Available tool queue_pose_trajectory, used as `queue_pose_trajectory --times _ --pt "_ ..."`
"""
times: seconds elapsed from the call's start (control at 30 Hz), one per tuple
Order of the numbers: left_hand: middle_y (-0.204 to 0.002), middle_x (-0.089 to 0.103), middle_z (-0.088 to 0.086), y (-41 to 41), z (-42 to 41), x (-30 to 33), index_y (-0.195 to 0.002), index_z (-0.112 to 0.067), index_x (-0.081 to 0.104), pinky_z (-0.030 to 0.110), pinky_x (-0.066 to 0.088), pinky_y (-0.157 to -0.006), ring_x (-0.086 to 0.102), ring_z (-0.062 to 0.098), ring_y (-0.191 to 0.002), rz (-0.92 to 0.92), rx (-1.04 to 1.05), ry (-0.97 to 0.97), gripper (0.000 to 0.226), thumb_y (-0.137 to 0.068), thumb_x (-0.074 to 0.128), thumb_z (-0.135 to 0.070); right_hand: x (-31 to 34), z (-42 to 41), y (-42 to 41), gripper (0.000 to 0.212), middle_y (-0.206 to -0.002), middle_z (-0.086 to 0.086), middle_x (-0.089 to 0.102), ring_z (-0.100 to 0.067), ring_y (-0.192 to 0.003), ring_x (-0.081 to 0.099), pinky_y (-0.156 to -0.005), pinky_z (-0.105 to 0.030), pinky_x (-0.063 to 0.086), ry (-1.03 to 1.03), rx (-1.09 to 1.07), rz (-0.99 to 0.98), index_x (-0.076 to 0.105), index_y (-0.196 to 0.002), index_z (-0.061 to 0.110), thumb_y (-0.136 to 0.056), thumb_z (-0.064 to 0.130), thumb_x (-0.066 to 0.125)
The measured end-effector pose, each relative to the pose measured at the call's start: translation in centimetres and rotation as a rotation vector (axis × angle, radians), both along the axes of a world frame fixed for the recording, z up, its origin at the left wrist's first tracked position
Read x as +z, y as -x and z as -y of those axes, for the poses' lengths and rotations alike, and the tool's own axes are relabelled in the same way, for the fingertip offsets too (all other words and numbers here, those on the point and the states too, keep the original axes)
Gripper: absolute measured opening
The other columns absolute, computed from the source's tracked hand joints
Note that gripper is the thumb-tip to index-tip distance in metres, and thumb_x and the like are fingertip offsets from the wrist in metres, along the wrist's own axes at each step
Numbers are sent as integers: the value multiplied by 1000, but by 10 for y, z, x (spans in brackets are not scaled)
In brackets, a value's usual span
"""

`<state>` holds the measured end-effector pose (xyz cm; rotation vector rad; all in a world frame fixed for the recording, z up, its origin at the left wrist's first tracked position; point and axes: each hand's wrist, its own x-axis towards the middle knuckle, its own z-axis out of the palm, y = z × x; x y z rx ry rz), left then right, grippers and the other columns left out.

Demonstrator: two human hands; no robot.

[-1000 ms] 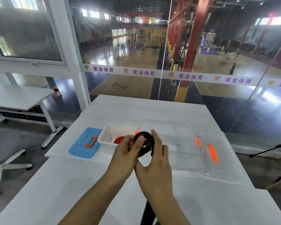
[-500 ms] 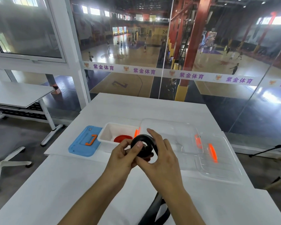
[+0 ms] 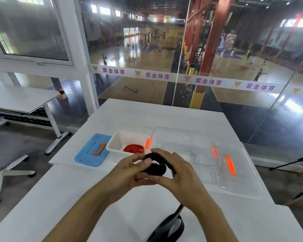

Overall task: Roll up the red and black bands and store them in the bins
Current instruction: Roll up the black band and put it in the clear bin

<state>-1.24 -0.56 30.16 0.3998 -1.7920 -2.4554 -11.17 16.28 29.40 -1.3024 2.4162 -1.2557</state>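
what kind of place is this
Probably a room overlooking an indoor sports hall: through the glass wall lie basketball courts with players, and a white table stands inside.

Black band partly coiled, loose tail trailing to surface. Red band rolled, lying in white bin. Clear bin beside it.

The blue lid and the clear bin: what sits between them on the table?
In the head view, a white bin sits between the blue lid and the clear bin. A rolled red band lies inside it.
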Motion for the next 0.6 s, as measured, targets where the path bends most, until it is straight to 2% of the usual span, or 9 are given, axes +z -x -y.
queue_pose_trajectory --times 0.1,0.17,0.23,0.33,0.4,0.5,0.6 --pt "-115 76 14 -1 14 20 -122 -14 71 42 61 -87 73 30 -108 6 -91 241 36 -90 74 -29 13 -5 2 69 -91 18 59 -3 -85 54 -77 -15 40 -70 105 -9 44 -136 69 -82 47 81" --pt "-110 78 7 0 16 34 -116 -18 75 35 61 -82 75 23 -105 52 -130 388 39 -82 81 -36 16 -5 2 73 -88 15 57 -7 -86 54 -79 -18 44 -75 134 -11 45 -136 69 -79 45 84" --pt "-102 80 1 1 15 40 -111 -19 77 27 61 -77 76 16 -99 85 -116 474 34 -79 81 -31 17 -4 2 76 -88 13 57 -9 -88 56 -82 -22 48 -65 142 -10 46 -136 68 -76 45 86" --pt "-96 81 -4 2 10 39 -106 -21 79 18 58 -72 77 8 -93 86 -57 542 21 -85 78 -22 15 -3 1 81 -87 19 53 -5 -87 54 -81 -18 45 -60 115 -13 42 -141 65 -76 46 86" --pt "-92 81 -4 2 7 33 -101 -20 80 15 57 -70 77 8 -88 65 44 551 18 -83 80 -21 14 -2 -1 82 -92 17 57 -7 -88 54 -83 -20 47 -61 86 -11 39 -143 65 -77 48 84" --pt "-90 81 5 5 2 24 -98 -13 81 21 59 -72 78 18 -86 -11 174 454 17 -80 81 -11 14 0 -3 79 -104 17 64 -9 -88 57 -82 -22 51 -26 57 27 39 -141 64 -78 45 83" --pt "-91 81 8 8 -4 23 -96 -13 81 23 60 -71 79 20 -85 -79 259 317 21 -75 81 -15 18 2 -9 81 -89 18 60 -9 -77 53 -76 -22 51 -29 15 21 32 -142 67 -80 46 80"
